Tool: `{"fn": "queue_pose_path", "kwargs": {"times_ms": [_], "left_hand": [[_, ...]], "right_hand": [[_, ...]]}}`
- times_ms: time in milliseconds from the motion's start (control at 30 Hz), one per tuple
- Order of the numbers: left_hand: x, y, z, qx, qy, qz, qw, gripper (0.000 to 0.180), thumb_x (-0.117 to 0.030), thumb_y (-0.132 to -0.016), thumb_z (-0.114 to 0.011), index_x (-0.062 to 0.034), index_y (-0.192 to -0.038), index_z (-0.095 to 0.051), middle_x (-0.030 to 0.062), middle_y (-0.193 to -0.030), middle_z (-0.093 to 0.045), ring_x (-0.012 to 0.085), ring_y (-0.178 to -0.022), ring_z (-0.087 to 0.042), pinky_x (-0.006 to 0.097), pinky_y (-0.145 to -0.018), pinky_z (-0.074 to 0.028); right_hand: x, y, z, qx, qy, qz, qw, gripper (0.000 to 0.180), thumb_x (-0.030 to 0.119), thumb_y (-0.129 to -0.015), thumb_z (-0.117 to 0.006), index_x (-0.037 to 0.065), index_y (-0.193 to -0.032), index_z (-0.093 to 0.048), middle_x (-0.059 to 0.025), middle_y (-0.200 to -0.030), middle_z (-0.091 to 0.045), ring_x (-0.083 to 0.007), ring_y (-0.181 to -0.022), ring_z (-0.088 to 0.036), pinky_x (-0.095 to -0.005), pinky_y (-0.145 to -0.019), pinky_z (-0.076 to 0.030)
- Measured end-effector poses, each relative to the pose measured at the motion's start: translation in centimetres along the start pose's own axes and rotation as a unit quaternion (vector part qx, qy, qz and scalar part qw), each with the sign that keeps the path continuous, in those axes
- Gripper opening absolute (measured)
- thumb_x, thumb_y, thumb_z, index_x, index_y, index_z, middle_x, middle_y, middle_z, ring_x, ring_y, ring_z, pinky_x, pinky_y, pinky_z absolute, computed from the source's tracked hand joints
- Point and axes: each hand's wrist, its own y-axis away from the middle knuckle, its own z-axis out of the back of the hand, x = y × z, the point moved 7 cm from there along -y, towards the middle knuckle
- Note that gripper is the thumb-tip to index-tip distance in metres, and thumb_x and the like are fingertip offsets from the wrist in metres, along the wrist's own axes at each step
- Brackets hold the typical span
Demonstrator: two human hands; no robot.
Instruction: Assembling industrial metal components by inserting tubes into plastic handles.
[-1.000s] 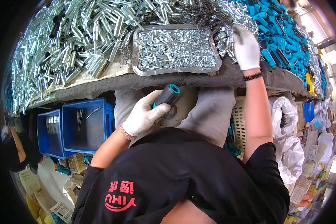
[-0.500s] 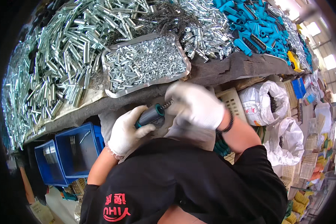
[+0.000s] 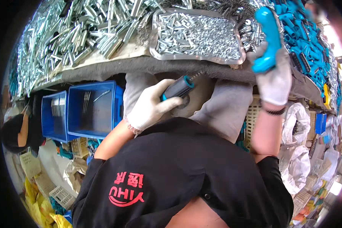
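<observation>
My left hand [image 3: 150, 104], in a white glove, is closed round a black and teal tubular handle [image 3: 177, 89], held over my lap just in front of the table edge. A dark coil spring [image 3: 196, 76] sticks out of its far end. Off to the right, over the table edge, my gloved right hand [image 3: 275, 81] grips a curved, glossy teal plastic handle piece [image 3: 269, 38] that stands up from the fingers. Beyond it lies a heap of similar teal parts [image 3: 311, 49].
A metal tray [image 3: 201, 57] of small pins and bits sits at the table edge, with metal tubes [image 3: 102, 26] heaped to its left. Blue bins [image 3: 70, 114] stand below left, white sacks [image 3: 296, 163] at right. Another person's arm [image 3: 23, 131] shows far left.
My right hand has left the spring end of the handle, moved right and far, and taken hold of the teal handle piece. My left hand keeps its hold. The view has shifted.
</observation>
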Motion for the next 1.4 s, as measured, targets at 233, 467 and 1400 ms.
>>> {"fn": "queue_pose_path", "kwargs": {"times_ms": [233,467,1400], "left_hand": [[-0.3,0.6,-0.2,-0.013,0.015,-0.037,0.999,0.05,-0.028,-0.088,-0.076,-0.0003,-0.125,-0.059,0.0132,-0.093,-0.069,0.0149,-0.083,-0.064,0.033,-0.077,-0.052],[0.5,1.1,0.0,-0.029,-0.09,-0.097,0.991,0.051,-0.028,-0.088,-0.075,0.0008,-0.126,-0.058,0.0158,-0.091,-0.067,0.016,-0.081,-0.064,0.033,-0.077,-0.052],[-1.9,3.5,1.9,0.09,-0.138,-0.118,0.979,0.056,-0.037,-0.081,-0.08,-0.0025,-0.12,-0.06,0.0187,-0.097,-0.068,0.0354,-0.094,-0.068,0.039,-0.08,-0.052]], "right_hand": [[-8.1,3.7,-8.3,-0.008,-0.105,-0.021,0.994,0.053,0.032,-0.099,-0.063,0.01,-0.141,-0.037,-0.0132,-0.11,-0.062,-0.0262,-0.094,-0.067,-0.046,-0.084,-0.057],[-9.1,5.7,-9.1,0.002,-0.141,0.001,0.99,0.045,0.03,-0.101,-0.06,0.013,-0.137,-0.038,-0.0144,-0.116,-0.061,-0.029,-0.101,-0.064,-0.0488,-0.091,-0.051],[1.3,8.1,-12.4,0.421,0.66,0.317,0.535,0.065,0.005,-0.061,-0.076,0.006,-0.124,-0.06,-0.0085,-0.087,-0.061,-0.029,-0.08,-0.06,-0.0404,-0.072,-0.046]]}}
